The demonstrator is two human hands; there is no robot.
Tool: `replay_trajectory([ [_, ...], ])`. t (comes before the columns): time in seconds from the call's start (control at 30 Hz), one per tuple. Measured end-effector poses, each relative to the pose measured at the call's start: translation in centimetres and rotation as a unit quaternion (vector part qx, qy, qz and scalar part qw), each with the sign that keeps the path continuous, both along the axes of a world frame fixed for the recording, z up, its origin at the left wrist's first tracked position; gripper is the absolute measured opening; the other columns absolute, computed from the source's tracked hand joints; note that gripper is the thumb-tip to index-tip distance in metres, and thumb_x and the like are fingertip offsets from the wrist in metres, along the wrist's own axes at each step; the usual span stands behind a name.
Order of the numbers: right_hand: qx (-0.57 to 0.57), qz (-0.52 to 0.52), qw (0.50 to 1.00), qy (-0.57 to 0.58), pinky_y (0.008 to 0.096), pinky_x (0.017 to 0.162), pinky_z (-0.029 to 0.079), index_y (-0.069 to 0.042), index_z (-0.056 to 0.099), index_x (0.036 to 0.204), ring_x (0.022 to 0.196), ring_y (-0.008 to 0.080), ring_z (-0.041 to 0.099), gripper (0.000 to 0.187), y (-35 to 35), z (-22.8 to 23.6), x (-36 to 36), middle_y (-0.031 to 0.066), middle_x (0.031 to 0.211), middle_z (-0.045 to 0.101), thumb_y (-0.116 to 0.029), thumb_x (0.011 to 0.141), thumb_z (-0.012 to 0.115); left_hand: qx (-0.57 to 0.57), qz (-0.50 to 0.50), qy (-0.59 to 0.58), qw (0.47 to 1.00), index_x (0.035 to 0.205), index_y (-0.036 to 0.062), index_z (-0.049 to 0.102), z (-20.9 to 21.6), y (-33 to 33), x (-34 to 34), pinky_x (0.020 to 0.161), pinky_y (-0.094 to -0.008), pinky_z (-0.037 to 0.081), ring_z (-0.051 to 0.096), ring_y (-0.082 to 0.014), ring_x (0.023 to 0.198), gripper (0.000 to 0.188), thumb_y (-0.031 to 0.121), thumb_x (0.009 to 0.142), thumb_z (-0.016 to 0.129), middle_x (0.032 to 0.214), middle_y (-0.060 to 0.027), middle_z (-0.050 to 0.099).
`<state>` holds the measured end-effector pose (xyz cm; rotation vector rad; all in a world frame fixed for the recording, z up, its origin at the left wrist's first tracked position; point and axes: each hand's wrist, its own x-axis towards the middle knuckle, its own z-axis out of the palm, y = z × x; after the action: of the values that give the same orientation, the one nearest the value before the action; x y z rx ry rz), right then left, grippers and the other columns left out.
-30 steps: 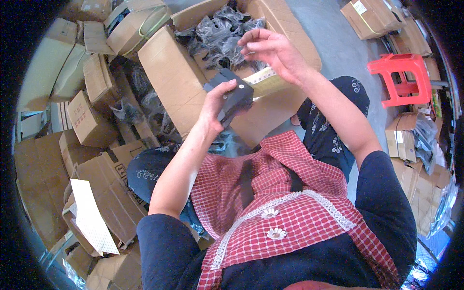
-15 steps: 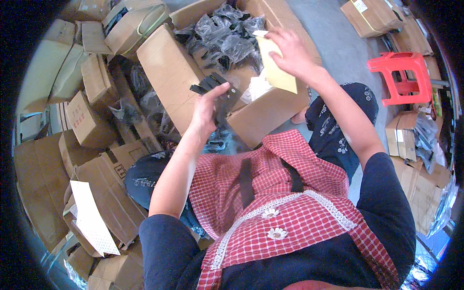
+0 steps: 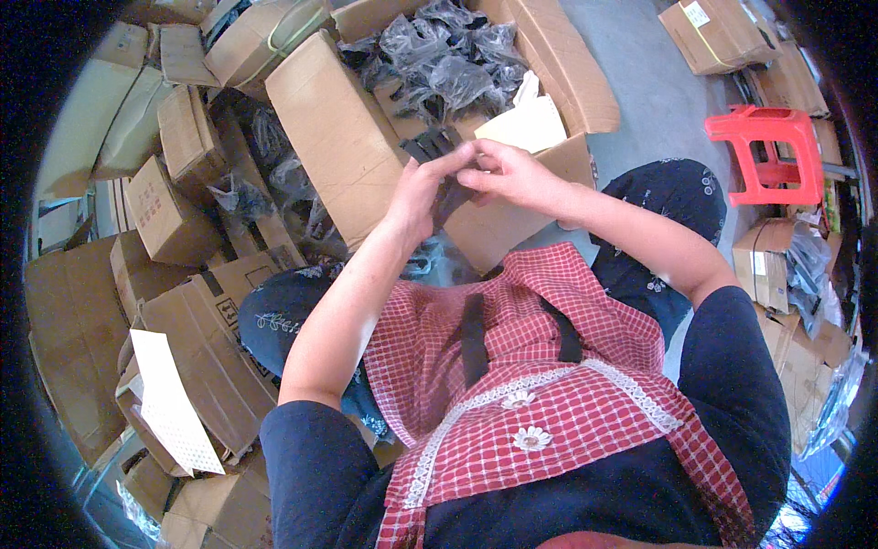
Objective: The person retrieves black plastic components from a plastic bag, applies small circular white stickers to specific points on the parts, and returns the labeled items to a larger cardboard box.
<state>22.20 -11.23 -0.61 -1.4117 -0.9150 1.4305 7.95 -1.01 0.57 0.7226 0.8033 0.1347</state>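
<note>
My left hand [image 3: 419,199] grips a bundle of flat black strips [image 3: 428,144], whose folded ends stick up above the thumb. My right hand [image 3: 517,176] meets it there, its fingertips pinched together against the bundle; whatever they hold is hidden. Just beyond both hands stands an open cardboard box [image 3: 329,137]. Inside it are several black items in clear plastic bags [image 3: 434,59]. A pale yellow sheet [image 3: 523,124] lies in its near right corner, with crumpled white paper [image 3: 528,89] behind.
Cardboard boxes [image 3: 174,206] are piled along my left, with a white sheet [image 3: 174,403] on one. To the right stand a red plastic stool [image 3: 768,156] and more boxes [image 3: 718,35]. My knees flank the open box.
My right hand has let go of the yellow sheet, which now lies in the box, and has come left to my left hand. The left hand has shifted slightly right with the black bundle.
</note>
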Motion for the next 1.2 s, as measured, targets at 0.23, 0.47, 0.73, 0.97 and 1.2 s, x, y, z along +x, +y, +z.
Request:
replay_trajectory([
  [0.23, 0.132, -0.021, 0.984, -0.115, 0.0353, 0.089, 0.051, 0.0, 0.047, 0.129, 0.105, 0.0211, 0.061, 0.058, -0.7, -1.9, 0.0, 0.0148, 0.111, 0.065, -0.02, 0.082, 0.074, 0.009, 0.002, -0.018, 1.0, 0.104, 0.0006, 0.06, -0.6, -0.5, -0.1, 0.064, -0.0345, 0.055, 0.065, -0.0215, 0.079, 0.028, 0.002, 0.077, 0.07, 0.091, -0.0095, 0.065],
  [0.47, 0.022, 0.282, 0.912, -0.298, 0.0368, 0.09, 0.05, -0.006, 0.039, 0.14, 0.106, 0.0267, 0.062, 0.08, 0.1, 2.6, 4.4, 0.0182, 0.117, 0.064, -0.04, 0.078, 0.075, 0.174, -0.042, 0.023, 0.984, 0.106, 0.0011, 0.061, -1.5, -1.9, 0.3, 0.07, -0.0299, 0.051, 0.064, -0.018, 0.081, 0.038, 0.003, 0.069, 0.071, 0.092, -0.0072, 0.065],
  [0.73, 0.122, 0.264, 0.935, -0.203, 0.0372, 0.111, 0.032, -0.008, 0.038, 0.145, 0.132, 0.0237, 0.041, 0.07, -0.8, 2.7, 3.1, 0.0132, 0.141, 0.046, -0.028, 0.085, 0.068, 0.175, -0.249, 0.002, 0.953, 0.106, -0.0015, 0.058, 0.8, -4.3, 0.1, 0.076, -0.0327, 0.053, 0.064, -0.0206, 0.084, 0.047, 0.003, 0.062, 0.075, 0.093, -0.0063, 0.064],
  [0.97, 0.012, 0.244, 0.964, -0.109, 0.037, 0.09, 0.047, -0.007, 0.048, 0.12, 0.103, 0.0212, 0.057, 0.055, -2.3, 3.9, 2.6, 0.0106, 0.113, 0.056, -0.024, 0.076, 0.076, -0.025, -0.277, -0.047, 0.959, 0.122, -0.0055, 0.05, 0.5, -3.3, -1.1, 0.092, -0.0345, 0.05, 0.063, -0.0241, 0.099, 0.064, -0.001, 0.063, 0.075, 0.109, -0.0125, 0.063],
  [1.2, -0.082, 0.166, 0.979, -0.082, 0.0327, 0.065, 0.052, -0.008, 0.051, 0.112, 0.083, 0.0175, 0.061, 0.049, -2.8, 4.3, 1.9, 0.0057, 0.094, 0.06, -0.025, 0.074, 0.079, -0.218, -0.227, -0.097, 0.944, 0.12, -0.0088, 0.053, 2.9, -2.2, -1.1, 0.096, -0.0402, 0.049, 0.061, -0.0299, 0.107, 0.059, -0.001, 0.063, 0.065, 0.117, -0.0195, 0.06],
])
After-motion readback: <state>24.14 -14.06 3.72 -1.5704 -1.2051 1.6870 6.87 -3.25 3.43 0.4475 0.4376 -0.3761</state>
